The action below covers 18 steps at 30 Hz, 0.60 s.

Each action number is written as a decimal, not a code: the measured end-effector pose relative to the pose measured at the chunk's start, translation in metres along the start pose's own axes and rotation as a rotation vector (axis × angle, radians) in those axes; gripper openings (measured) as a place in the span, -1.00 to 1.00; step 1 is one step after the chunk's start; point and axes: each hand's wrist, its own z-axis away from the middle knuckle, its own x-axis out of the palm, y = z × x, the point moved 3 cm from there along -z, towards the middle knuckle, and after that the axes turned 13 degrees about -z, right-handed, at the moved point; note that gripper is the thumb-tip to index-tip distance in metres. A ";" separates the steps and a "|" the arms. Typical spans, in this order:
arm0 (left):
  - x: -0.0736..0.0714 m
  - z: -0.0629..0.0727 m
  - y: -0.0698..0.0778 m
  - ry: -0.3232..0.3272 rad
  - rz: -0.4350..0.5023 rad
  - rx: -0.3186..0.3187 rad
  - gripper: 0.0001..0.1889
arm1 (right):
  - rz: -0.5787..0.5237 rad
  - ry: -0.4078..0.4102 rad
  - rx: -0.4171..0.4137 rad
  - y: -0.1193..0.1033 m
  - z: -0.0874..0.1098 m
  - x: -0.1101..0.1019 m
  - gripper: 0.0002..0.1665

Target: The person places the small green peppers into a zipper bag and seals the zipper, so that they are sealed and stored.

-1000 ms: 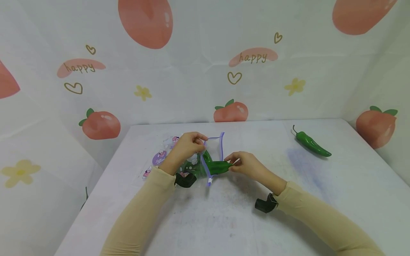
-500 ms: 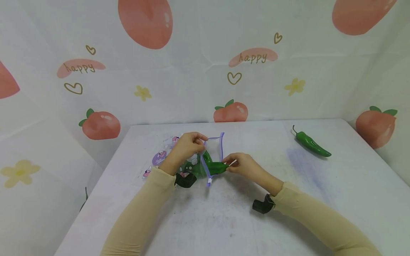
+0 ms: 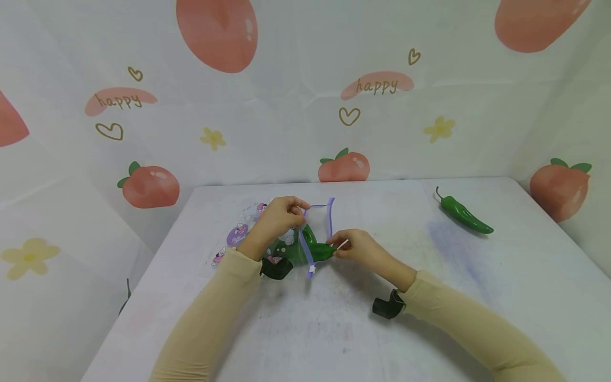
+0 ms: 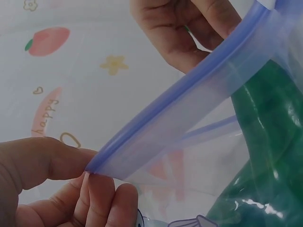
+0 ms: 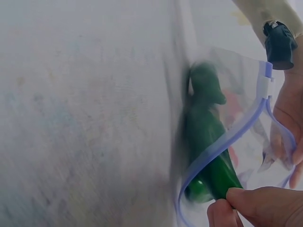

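Observation:
A clear slider zip bag (image 3: 330, 218) with purple zip edges lies at the table's middle, its mouth facing right. My left hand (image 3: 279, 218) pinches the upper edge of that mouth between thumb and fingers. In the left wrist view the purple zip strip (image 4: 175, 97) runs taut from my fingertips. My right hand (image 3: 361, 248) pinches one end of a green chili pepper (image 3: 321, 251), most of which is inside the bag. Beside it inside the bag shows another green pepper (image 3: 308, 233). The white slider (image 5: 265, 87) sits at one end of the zip.
Another green chili pepper (image 3: 465, 215) with a curved stem lies at the back right of the white table (image 3: 353, 334). A thin dark stem (image 3: 128, 294) shows past the table's left edge. Behind hangs a peach-printed cloth (image 3: 286, 116).
My right hand has moved a little left, pushing the chili pepper farther into the bag. My left hand stays in place on the bag's edge.

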 end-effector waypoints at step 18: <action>0.002 -0.001 0.001 0.009 -0.037 -0.001 -0.66 | -0.009 -0.024 0.001 0.000 -0.004 0.009 -0.73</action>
